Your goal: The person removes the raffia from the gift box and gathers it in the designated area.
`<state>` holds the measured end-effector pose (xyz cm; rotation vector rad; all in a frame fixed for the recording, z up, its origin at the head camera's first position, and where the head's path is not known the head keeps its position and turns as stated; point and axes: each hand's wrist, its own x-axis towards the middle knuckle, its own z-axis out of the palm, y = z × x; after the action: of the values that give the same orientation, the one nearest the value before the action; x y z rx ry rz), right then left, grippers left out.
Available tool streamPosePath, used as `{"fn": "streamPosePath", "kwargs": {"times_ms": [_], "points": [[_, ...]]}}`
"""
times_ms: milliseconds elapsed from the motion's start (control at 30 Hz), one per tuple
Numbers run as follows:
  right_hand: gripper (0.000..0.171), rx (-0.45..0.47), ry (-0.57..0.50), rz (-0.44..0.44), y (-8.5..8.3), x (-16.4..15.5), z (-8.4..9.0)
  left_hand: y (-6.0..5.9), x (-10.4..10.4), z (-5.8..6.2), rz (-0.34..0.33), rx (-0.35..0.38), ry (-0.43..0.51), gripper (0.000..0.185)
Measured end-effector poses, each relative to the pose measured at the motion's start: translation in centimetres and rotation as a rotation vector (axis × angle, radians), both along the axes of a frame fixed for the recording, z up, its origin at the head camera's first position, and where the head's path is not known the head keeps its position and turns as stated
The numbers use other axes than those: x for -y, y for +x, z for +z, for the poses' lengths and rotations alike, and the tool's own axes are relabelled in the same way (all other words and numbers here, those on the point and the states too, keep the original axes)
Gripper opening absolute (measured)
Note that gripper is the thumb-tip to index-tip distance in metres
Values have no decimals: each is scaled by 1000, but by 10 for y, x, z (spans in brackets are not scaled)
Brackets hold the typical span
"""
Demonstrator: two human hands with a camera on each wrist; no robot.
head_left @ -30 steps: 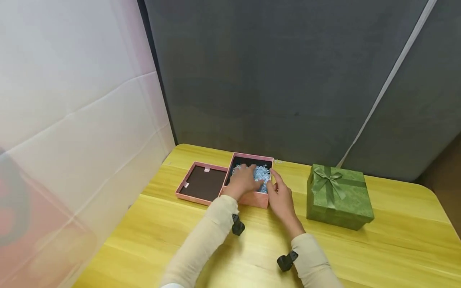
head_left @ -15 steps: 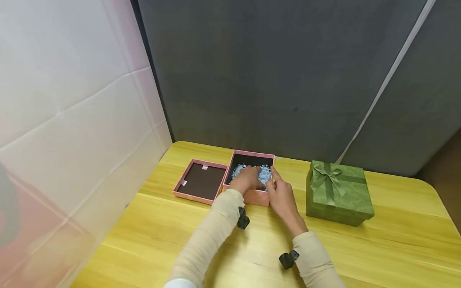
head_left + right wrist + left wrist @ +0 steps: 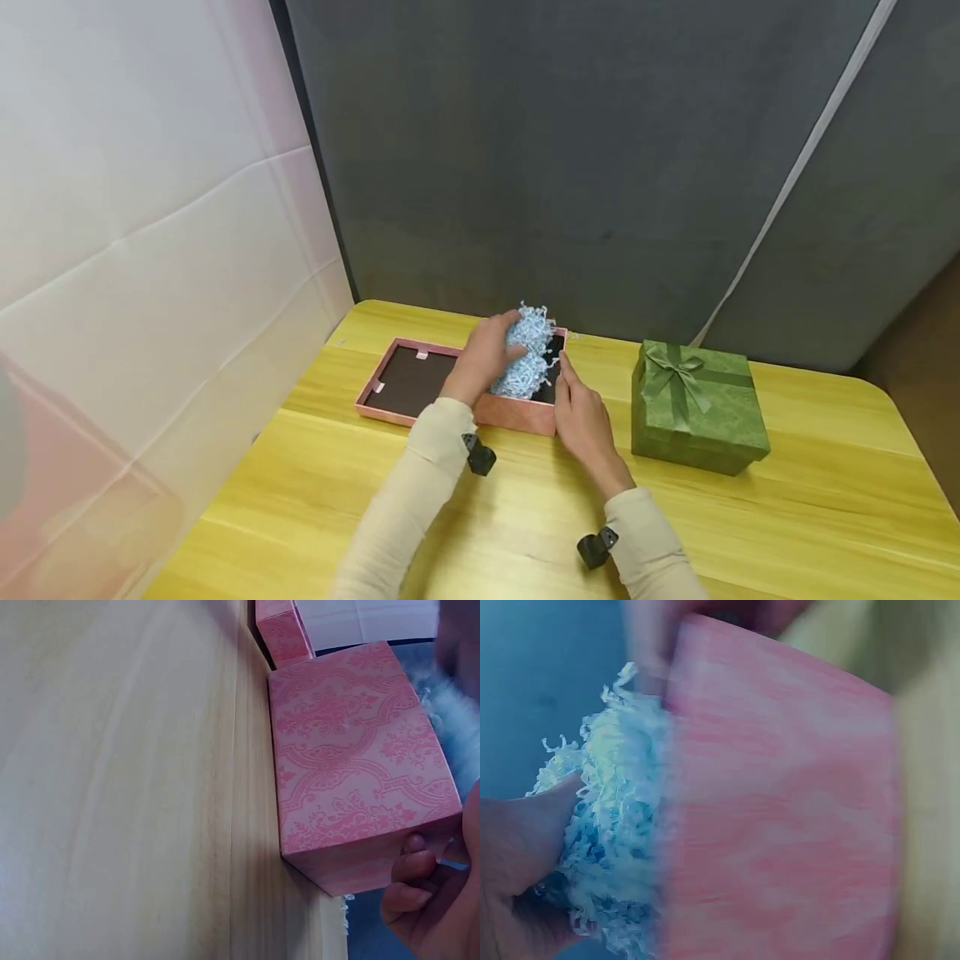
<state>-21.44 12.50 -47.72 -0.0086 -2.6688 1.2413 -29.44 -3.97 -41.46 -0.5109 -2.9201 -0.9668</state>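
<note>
My left hand (image 3: pixel 480 358) grips a thick clump of light blue shredded paper (image 3: pixel 530 354), raised over the open pink box (image 3: pixel 516 414). In the left wrist view, the thumb presses into the curly shredded paper (image 3: pixel 619 825) beside the box wall (image 3: pixel 780 802). My right hand (image 3: pixel 585 421) holds the right side wall of the box near its front corner. Its curled fingers (image 3: pixel 414 868) lie against that patterned side in the right wrist view. Part of the dark box interior shows beside the clump; the rest is hidden by paper and hand.
The pink box's lid (image 3: pixel 408 382) lies inside-up to the left, close against the box. A green gift box (image 3: pixel 712 417) with a ribbon bow stands to the right on the wooden table (image 3: pixel 525 517). A grey partition (image 3: pixel 562 167) rises behind, a white one (image 3: pixel 172 208) at left.
The blue shredded paper was down inside the box and is now lifted above its rim in my left hand. My right hand stays at the box's right wall.
</note>
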Motion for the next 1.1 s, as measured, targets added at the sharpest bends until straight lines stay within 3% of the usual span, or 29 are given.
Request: {"fn": "streamPosePath", "kwargs": {"times_ms": [100, 167, 233, 333, 433, 533, 667, 867, 1000, 1100], "points": [[50, 10, -9, 12, 1, -1, 1, 25, 19, 24, 0, -71, 71, 59], [50, 13, -15, 20, 1, -3, 2, 53, 31, 31, -36, -63, 89, 58], [51, 21, -13, 18, 3, -7, 3, 80, 39, 25, -105, -23, 103, 57], [52, 10, -9, 0, 4, -12, 5, 107, 46, 0, -233, 25, 109, 52], [52, 10, 1, -30, 7, -17, 7, 113, 49, -29, -312, 63, 79, 49], [52, 24, 4, -44, 9, -20, 7, 113, 49, -52, -324, 86, 29, 48], [52, 39, 21, -46, 12, -23, 7, 112, 46, -68, -319, 94, -28, 48], [53, 44, 86, -46, 12, -25, 10, 117, 39, -59, -260, 49, -102, 51], [54, 30, 88, -46, 19, -26, 22, 124, 35, -43, -205, -13, -151, 52], [51, -28, 39, -31, 31, -35, 39, 131, 27, -28, -181, -100, -176, 49]]}}
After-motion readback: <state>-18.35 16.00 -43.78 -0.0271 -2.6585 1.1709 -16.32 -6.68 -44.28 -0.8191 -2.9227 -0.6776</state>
